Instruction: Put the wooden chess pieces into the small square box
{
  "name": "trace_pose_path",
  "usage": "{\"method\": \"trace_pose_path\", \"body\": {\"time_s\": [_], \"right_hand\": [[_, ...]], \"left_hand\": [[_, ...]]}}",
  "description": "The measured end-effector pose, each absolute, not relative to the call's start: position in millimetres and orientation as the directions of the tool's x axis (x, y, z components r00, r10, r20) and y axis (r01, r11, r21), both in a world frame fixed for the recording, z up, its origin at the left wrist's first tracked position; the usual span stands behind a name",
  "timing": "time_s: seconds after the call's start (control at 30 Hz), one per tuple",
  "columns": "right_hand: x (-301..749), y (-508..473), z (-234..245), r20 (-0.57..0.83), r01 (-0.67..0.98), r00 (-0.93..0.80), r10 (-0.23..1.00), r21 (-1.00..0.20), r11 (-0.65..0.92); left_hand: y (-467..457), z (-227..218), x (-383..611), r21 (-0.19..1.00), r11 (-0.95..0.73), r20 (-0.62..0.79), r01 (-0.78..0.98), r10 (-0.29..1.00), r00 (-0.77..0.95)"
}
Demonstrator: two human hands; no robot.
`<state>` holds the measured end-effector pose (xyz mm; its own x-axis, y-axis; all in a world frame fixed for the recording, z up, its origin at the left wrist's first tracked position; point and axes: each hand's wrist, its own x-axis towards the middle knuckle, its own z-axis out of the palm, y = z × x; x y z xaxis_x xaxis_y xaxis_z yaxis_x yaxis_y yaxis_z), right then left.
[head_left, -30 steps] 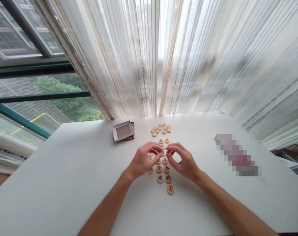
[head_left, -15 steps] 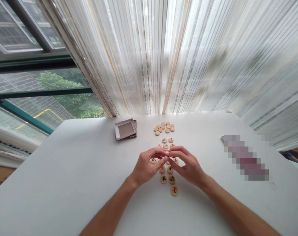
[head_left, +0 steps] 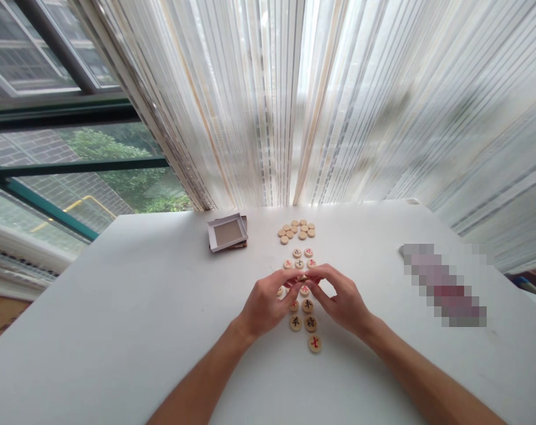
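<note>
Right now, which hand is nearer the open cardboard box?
Left: the left hand is in front of and right of the open cardboard box; the right hand is farther right, across the xiangqi pieces.

Bare left hand, bare right hand, bare forearms

Sheer white curtain with vertical beige stripes, hanging behind a white rectangular surface. At left, a glazed window with dark green metal frames shows a grey brick building and leafy green trees; diffuse daylight enters.
</note>
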<state>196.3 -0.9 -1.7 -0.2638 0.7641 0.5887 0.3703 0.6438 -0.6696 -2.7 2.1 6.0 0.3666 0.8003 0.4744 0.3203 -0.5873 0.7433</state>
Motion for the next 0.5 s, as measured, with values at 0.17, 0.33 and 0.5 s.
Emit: {"method": "trace_pose_path", "body": {"time_s": [0.17, 0.33, 0.5], "right_hand": [[197.0, -1.1, -2.7, 0.569, 0.377, -0.233, 0.788, -0.694, 0.613], [196.8, -1.6, -2.8, 0.570, 0.366, -0.235, 0.788, -0.699, 0.615], [196.8, -3.6, -0.5, 0.560, 0.343, -0.243, 0.792, -0.714, 0.610]], "left_hand": [[2.5, 3.9, -2.9, 0.685, -0.638, 0.511, 0.353, 0.765, 0.392], [2.5, 4.7, -2.7, 0.667, -0.649, 0.508, 0.365, 0.755, 0.414], [2.7, 4.1, -3.4, 0.672, -0.637, 0.491, 0.377, 0.765, 0.416]]}}
